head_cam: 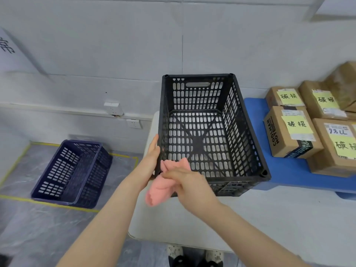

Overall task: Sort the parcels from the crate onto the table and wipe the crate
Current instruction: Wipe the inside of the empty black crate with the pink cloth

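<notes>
Left hand (153,153): your straight fingers press crate's (198,75) 9 o'clock wall.
Right hand (190,185): grips cloth (161,187), crate's 7 o'clock corner.
Parcels (292,132): 3 o'clock.

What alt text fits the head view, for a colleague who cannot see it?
The right hand holds a pink cloth at the near left corner of the empty black crate on the table, while the left hand rests flat on its left wall. Parcels with yellow notes sit on a blue mat to the right.
</notes>
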{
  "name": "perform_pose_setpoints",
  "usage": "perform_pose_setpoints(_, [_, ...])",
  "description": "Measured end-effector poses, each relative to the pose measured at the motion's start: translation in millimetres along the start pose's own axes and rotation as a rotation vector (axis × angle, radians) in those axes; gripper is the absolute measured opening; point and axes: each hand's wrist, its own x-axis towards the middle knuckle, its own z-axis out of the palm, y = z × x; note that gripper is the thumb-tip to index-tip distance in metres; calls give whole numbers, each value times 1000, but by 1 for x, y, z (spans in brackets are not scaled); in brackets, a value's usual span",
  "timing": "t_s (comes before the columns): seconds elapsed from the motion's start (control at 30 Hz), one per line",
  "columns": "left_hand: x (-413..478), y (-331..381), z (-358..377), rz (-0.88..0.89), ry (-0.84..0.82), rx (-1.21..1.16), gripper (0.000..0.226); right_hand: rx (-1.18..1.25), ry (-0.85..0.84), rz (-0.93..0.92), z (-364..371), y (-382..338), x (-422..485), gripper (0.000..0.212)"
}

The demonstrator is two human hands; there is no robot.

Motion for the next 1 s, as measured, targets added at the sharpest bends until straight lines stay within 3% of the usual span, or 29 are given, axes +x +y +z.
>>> perform_pose_setpoints(0.1, [-11,0,-1,-61,-52,14,42,218,-74,140,-25,10,0,42])
perform_pose_setpoints(0.4, [-41,-5,-14,-121,-86,81,36,304,-127,136,-14,-1,-18,45])
perform_pose_setpoints(0.53, [-53,-5,-20,-141,-114,64,37,424,-266,240,-27,3,-9,27])
perform_pose_setpoints(0.63, [-58,-1,-23,-165,-127,4,28,692,-133,348,-42,4,2,20])
perform_pose_setpoints(0.7, [-59,-4,-25,-195,-147,-116,27,602,77,219,-47,3,11,26])
perform_pose_setpoints(0.77, [-57,-11,-22,-216,-121,-249,45,335,115,-82,-46,-3,21,41])
perform_pose_setpoints(0.9, [-63,-17,-22,-204,9,-481,70,-212,-203,-597,-16,1,41,61])
perform_pose_setpoints(0.97, [-75,-24,-6,-154,-43,-517,76,-326,-369,-606,-11,8,50,62])
perform_pose_setpoints(1.0, [-85,-31,-2,-111,-186,-599,72,-324,-387,-618,-12,15,56,61])
